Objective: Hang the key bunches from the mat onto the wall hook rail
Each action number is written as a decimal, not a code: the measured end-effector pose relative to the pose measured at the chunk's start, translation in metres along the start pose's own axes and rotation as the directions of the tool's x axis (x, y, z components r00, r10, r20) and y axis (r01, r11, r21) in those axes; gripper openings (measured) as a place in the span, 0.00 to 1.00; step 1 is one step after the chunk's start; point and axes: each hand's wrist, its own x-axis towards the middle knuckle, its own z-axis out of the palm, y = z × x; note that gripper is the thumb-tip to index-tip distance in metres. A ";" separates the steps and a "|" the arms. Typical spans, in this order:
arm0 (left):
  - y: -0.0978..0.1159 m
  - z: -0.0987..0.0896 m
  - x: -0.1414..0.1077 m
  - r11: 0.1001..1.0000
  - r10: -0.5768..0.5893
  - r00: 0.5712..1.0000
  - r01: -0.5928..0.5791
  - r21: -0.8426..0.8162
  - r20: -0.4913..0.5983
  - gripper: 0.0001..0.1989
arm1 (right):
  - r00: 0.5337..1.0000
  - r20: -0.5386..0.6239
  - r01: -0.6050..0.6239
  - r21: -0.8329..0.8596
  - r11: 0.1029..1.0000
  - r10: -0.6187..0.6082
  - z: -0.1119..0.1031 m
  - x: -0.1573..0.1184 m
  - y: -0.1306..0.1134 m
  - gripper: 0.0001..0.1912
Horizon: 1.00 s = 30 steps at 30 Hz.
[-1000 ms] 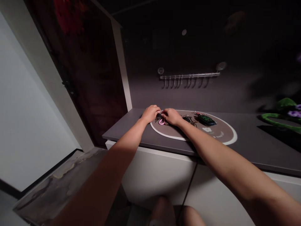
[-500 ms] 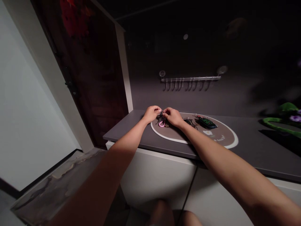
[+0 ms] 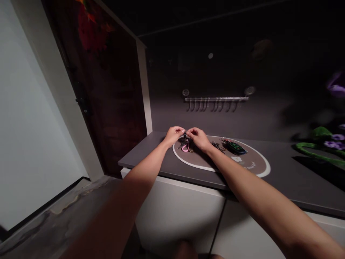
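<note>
Here is the key bunch [image 3: 185, 138], upright near the left end of the oval mat [image 3: 198, 158], its pink loop [image 3: 185, 148] hanging down at the near side! Left hand [image 3: 173, 137] on one flank, right hand [image 3: 198, 139] on the other, and the fingers of both are drawn into a narrow pinch at the very top of the bunch (fiddly stuff, and too small to tell exactly which part each one has). For a clean job, I'd say: let one pinch stay firm while the other does the fine work, nails rather than pads, wrists low and quiet so the keys don't swing. Keep the pink loop clear of the fingertips, too! Just beyond the right hand lie more keys [image 3: 217, 146], then the chunky black fob [image 3: 235, 148], both best left unbrushed by that forearm, and around it all the dark grey table [image 3: 147, 153]
</note>
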 end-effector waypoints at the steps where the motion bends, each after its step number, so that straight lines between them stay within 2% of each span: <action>1: 0.000 0.000 0.000 1.000 0.000 1.000 0.000 -0.012 0.002 0.08 | 1.000 -0.001 -0.002 0.017 1.000 0.002 0.000 0.000 -0.001 0.11; 4: 0.002 0.002 0.000 1.000 -0.002 1.000 0.002 -0.030 0.000 0.09 | 1.000 0.002 -0.011 0.067 0.998 0.011 -0.001 -0.002 -0.006 0.12; 11: 0.009 0.003 -0.002 0.997 0.073 0.997 -0.073 -0.021 0.002 0.10 | 0.999 -0.042 0.031 0.073 0.997 -0.028 -0.003 -0.001 -0.011 0.13; 14: 0.008 0.003 -0.002 0.991 0.116 0.992 -0.113 0.066 -0.040 0.11 | 0.998 -0.061 0.027 0.113 0.993 -0.020 -0.003 0.005 -0.009 0.13; 16: 0.005 0.002 -0.002 0.974 0.144 0.987 -0.128 0.188 -0.075 0.12 | 0.997 -0.082 0.002 0.175 0.985 0.013 -0.004 0.013 -0.010 0.12; 19: 0.000 0.001 -0.002 0.901 0.193 0.978 -0.143 0.410 -0.082 0.13 | 0.987 -0.130 -0.052 0.318 0.947 0.098 -0.009 0.029 -0.018 0.11; 22: -0.005 0.000 -0.002 0.794 0.216 0.976 -0.165 0.585 -0.017 0.13 | 0.968 -0.169 -0.094 0.447 0.890 0.187 -0.015 0.047 -0.032 0.10; 26: -0.006 0.001 -0.004 0.686 0.169 0.984 -0.157 0.710 0.054 0.14 | 0.946 -0.189 -0.132 0.520 0.844 0.264 -0.019 0.071 -0.045 0.05; 30: -0.004 0.002 -0.005 0.633 0.137 0.987 -0.148 0.760 0.078 0.14 | 0.914 -0.220 -0.161 0.572 0.804 0.340 -0.018 0.090 -0.049 0.03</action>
